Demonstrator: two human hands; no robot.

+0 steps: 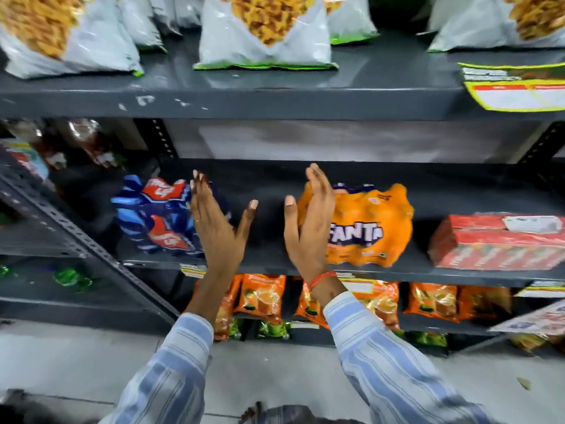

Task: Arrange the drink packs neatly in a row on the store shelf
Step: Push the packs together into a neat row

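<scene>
Three drink packs stand on the middle shelf (305, 175) of a dark grey metal rack. The orange Fanta pack (363, 228) sits near the centre, its logo facing out. To its left, across a bare stretch of shelf, stands the blue pack (156, 215) with red and white markings, slightly blurred. To the right of the Fanta pack, apart from it, lies the red pack (498, 243) near the shelf's front edge.

The right hand (312, 221) is open, fingers straight and together, thumb spread, with its palm laid flat against the left side of the Fanta pack. An orange thread band (321, 278) circles its wrist. The left hand (217, 221) is open in the same way, fingers extended and thumb out, its back turned toward the right side of the blue pack; whether it touches the pack cannot be told. The two palms face each other across the gap. Both arms wear blue-and-white striped sleeves (382, 356).

On the shelf above stand pale snack bags (263, 35) with yellow contents and a yellow-edged price label (516, 90) at the right. Below, orange pouches (263, 296) line the lower shelf, above a grey tiled floor (76, 362).
</scene>
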